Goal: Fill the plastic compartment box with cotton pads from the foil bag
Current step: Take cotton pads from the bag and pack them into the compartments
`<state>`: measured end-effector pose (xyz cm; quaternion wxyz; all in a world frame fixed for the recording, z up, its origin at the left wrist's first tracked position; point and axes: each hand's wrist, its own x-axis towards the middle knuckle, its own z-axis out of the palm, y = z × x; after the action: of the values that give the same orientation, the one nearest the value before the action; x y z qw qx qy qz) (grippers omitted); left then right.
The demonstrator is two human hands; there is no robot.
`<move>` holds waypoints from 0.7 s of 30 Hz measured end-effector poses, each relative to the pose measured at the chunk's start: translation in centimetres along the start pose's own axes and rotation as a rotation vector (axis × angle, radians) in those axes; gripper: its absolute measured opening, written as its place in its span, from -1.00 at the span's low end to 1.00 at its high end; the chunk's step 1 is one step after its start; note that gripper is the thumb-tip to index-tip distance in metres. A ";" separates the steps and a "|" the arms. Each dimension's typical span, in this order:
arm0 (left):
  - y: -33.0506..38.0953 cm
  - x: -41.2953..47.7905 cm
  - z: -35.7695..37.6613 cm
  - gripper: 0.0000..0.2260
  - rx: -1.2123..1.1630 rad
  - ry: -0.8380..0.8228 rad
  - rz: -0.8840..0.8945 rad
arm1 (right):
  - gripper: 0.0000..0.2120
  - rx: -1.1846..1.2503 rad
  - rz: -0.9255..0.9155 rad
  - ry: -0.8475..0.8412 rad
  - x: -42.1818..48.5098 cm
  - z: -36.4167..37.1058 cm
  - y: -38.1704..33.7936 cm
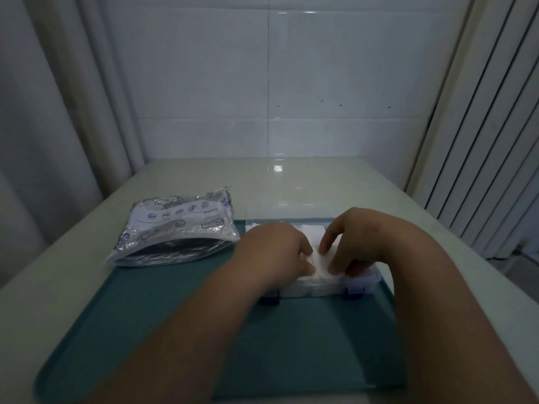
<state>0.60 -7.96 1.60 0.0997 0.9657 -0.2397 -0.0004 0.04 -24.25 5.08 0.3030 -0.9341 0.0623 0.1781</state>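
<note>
Left hand (pixel 277 249) and right hand (pixel 358 237) close together over box (pixel 320 288), fingertips of both pinching one white cotton pad (pixel 320 262). Box on green mat (pixel 175 316), right of centre; white pads visible in compartments. Foil bag (pixel 175 228) flat, just left of box, mouth open toward viewer, half on mat, half on table (pixel 204 176).

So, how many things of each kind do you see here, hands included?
Foil bag: 1
Plastic compartment box: 1
Teal tray: 1
Hands: 2, left hand and right hand
Cotton pads: mostly hidden, not countable
Total without pads: 5
</note>
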 end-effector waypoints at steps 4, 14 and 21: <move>0.1 0.1 0.4 -0.66 -0.006 -0.004 -0.014 | -0.74 0.010 0.005 -0.015 -0.1 0.2 0.0; 0.2 0.0 0.6 -0.68 0.019 0.018 -0.012 | -0.74 0.006 0.003 -0.018 -0.3 0.1 -0.1; -0.1 -0.2 0.7 -0.65 -0.018 0.028 -0.021 | -0.78 0.055 -0.018 0.053 -0.5 -0.5 0.0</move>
<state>0.46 -7.90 0.91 0.1115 0.9672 -0.2281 0.0101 -0.27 -24.55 5.58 0.3285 -0.9304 0.0666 0.1484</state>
